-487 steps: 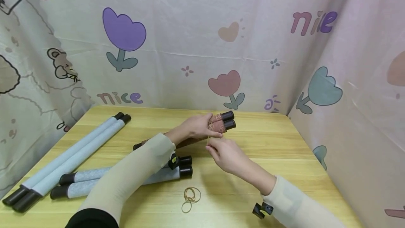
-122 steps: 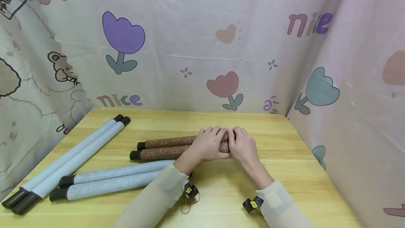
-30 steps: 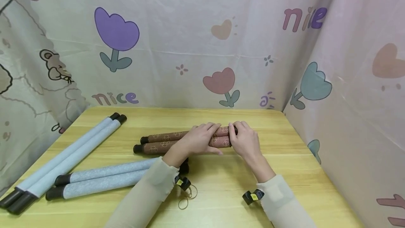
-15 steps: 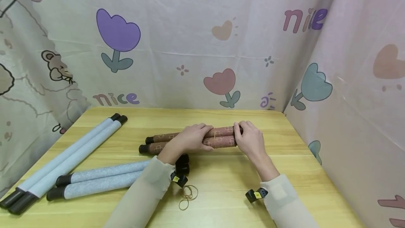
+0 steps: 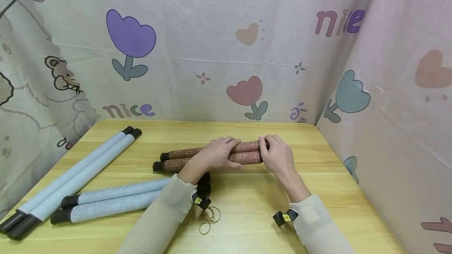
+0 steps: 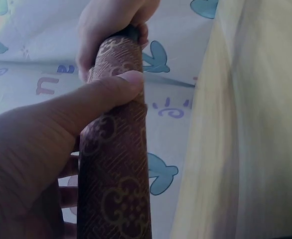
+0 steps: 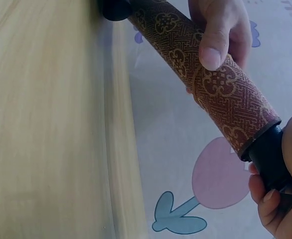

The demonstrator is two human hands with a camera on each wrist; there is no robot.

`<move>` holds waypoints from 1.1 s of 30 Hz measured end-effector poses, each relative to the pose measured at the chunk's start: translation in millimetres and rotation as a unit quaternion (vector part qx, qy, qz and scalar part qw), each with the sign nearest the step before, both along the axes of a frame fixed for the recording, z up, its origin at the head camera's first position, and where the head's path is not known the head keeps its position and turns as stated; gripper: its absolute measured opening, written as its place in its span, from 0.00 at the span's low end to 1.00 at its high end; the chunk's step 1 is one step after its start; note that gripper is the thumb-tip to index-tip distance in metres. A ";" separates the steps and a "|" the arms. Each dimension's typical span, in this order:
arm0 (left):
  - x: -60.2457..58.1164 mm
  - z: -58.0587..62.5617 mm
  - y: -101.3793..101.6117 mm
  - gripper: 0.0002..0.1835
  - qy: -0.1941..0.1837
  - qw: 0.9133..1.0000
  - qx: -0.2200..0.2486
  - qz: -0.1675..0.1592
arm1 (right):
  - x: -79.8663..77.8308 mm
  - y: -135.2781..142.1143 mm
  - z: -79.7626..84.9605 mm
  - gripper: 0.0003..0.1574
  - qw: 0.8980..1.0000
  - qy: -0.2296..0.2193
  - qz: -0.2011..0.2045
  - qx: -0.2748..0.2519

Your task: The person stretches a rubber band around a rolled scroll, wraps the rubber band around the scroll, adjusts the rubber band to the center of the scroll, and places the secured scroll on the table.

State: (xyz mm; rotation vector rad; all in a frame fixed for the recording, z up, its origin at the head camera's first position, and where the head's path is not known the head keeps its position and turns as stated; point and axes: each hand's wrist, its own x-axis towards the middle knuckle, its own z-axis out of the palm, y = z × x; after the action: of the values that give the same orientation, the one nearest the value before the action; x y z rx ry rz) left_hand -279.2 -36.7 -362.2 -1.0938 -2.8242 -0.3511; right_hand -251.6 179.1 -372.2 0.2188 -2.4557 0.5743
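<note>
In the head view a pair of brown patterned scrolls [image 5: 250, 156] with black end knobs lies side by side across the middle of the table. A thin rubber band [image 5: 237, 150] circles both of them right of centre. My left hand [image 5: 215, 155] grips the pair just left of the band, its thumb along the near side. My right hand [image 5: 279, 159] is curled round the black knobs at the right end. The left wrist view shows my left thumb [image 6: 106, 94] over the brocade. In the right wrist view one black knob [image 7: 269, 154] sits within my right fingers.
Two pairs of light blue scrolls lie on the left: a long pair [image 5: 81, 171] running diagonally and a shorter pair [image 5: 116, 199] partly under my left forearm. Several loose rubber bands [image 5: 211, 220] lie near the front of the wooden table [image 5: 247, 222]. A printed curtain [image 5: 194, 30] stands behind.
At first my right hand pinched a rubber band beside the raised brown scrolls; now the band circles the pair. My left hand has slid left from the right end. The last half second shows a slight leftward shift.
</note>
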 end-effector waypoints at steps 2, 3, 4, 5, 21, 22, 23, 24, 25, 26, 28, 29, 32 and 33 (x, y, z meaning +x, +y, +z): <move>-2.0 -0.6 -1.9 0.48 0.001 1.000 0.001 -0.006 | -0.1 0.9 0.7 0.24 1.000 -0.004 0.000 0.000; -2.7 -0.7 -2.9 0.47 0.004 1.000 0.004 -0.010 | -0.1 1.6 1.0 0.24 1.000 -0.005 0.001 -0.001; -3.2 -0.6 -3.9 0.47 0.007 1.000 0.006 -0.013 | -0.1 2.4 1.2 0.24 1.000 -0.005 0.001 -0.001; -3.4 -0.2 -4.9 0.47 0.009 1.000 0.010 -0.016 | 0.0 3.2 1.5 0.24 1.000 -0.004 0.001 -0.002; -1.5 -1.2 -4.4 0.55 -0.005 0.999 0.026 -0.030 | 1.6 2.5 3.4 0.23 1.000 0.005 0.006 0.008; -1.3 -1.7 -2.9 0.56 -0.003 0.999 0.024 -0.030 | 1.5 1.7 3.2 0.23 1.000 0.005 0.009 0.010; -1.7 -2.5 -1.6 0.55 0.001 0.999 0.021 -0.029 | 1.4 1.1 3.1 0.23 1.000 0.004 0.011 0.011; -1.7 -2.8 -0.9 0.55 0.003 1.000 0.017 -0.026 | 1.1 1.2 3.3 0.23 1.000 0.005 0.012 0.013; -1.8 -2.9 -0.6 0.54 0.002 1.000 0.015 -0.022 | 0.6 1.6 3.5 0.23 1.000 0.005 0.012 0.013; -2.0 -2.9 -0.5 0.52 0.002 1.000 0.014 -0.019 | 0.1 2.4 3.9 0.23 1.000 0.005 0.012 0.013; -2.7 -3.1 -1.5 0.50 -0.005 1.000 0.014 -0.014 | -1.2 5.3 4.4 0.23 1.000 0.005 0.007 0.012; -3.1 -3.2 -2.5 0.48 -0.008 1.000 0.013 -0.013 | -1.6 6.9 4.8 0.23 1.000 0.004 0.005 0.010; -4.8 -2.9 -5.6 0.47 -0.018 1.000 0.007 -0.008 | -2.8 12.4 6.9 0.24 1.000 0.000 -0.001 0.005; -5.5 -2.7 -6.7 0.47 -0.019 1.000 0.005 -0.005 | -3.2 14.0 7.8 0.24 1.000 -0.001 -0.003 0.003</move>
State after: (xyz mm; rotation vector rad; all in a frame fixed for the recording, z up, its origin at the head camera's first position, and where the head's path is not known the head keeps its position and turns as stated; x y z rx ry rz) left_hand -284.6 -43.4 -364.8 -1.1123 -2.8476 -0.3925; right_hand -254.8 193.2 -364.4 0.2123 -2.4604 0.5650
